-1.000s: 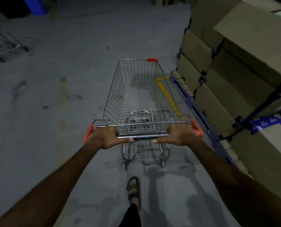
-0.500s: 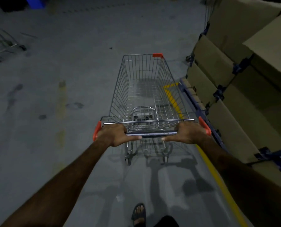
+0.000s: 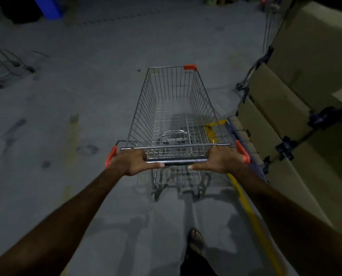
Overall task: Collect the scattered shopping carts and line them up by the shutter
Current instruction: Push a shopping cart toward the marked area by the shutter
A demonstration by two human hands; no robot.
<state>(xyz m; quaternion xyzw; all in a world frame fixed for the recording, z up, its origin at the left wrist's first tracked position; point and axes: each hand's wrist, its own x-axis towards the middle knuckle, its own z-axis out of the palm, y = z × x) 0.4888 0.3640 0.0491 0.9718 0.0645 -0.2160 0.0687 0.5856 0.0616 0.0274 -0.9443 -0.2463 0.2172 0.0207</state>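
Both hands, left hand (image 3: 133, 162) and right hand (image 3: 220, 160), clamped on handle bar (image 3: 176, 161) of empty shopping cart (image 3: 176, 108), centre aisle. Stacked boxes (image 3: 297, 108) near right; second cart (image 3: 4, 64) far left. Advice: push evenly, keeping clear of boxes.

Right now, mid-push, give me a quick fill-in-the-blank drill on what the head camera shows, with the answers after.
1. Both hands, the left hand and the right hand, grip the cart's ____.
2. The basket of the shopping cart is ____.
3. The stacked cardboard boxes stand on the person's ____ side.
4. The floor line running beside the boxes is painted ____.

Missing words: handle; empty; right; yellow
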